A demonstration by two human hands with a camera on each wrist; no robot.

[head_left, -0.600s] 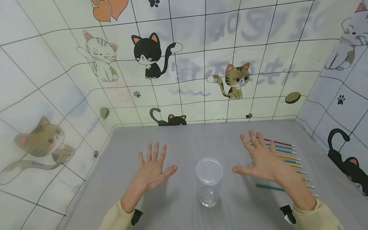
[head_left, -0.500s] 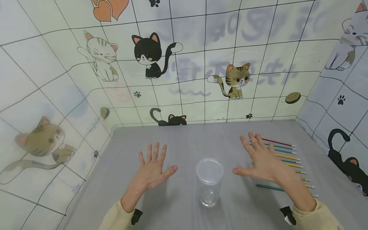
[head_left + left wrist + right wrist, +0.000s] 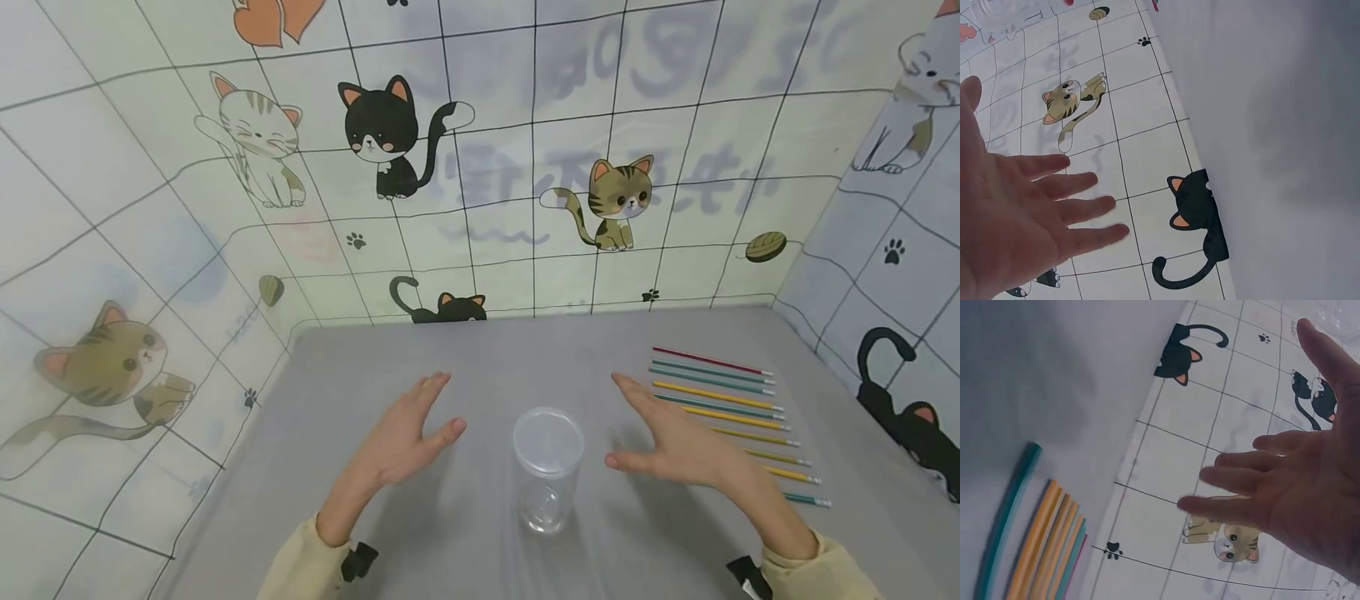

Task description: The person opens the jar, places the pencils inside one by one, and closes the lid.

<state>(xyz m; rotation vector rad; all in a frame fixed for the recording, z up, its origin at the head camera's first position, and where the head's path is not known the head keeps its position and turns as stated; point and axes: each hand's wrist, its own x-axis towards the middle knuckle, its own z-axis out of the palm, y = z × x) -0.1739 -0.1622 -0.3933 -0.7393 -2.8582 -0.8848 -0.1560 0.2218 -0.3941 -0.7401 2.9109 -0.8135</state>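
Note:
A clear jar with a translucent lid stands upright on the grey table between my two hands. To its left my left hand hovers with straight fingers, thumb toward the jar, holding nothing. My right hand hovers at the jar's right, fingers extended and palm turned inward. It overlaps part of a row of pencils in the head view. The left wrist view shows the left palm with its fingers spread. In the right wrist view, the pencils lie below the outstretched right hand.
The pencils are red, teal and yellow, laid side by side with erasers to the right. Cloth walls printed with cats and grid lines enclose the table at the back and both sides.
Both hands have turned from palms down with spread fingers to palms facing inward, the fingers closer together. More of the pencil row shows. The head view has tilted slightly. The jar stays put.

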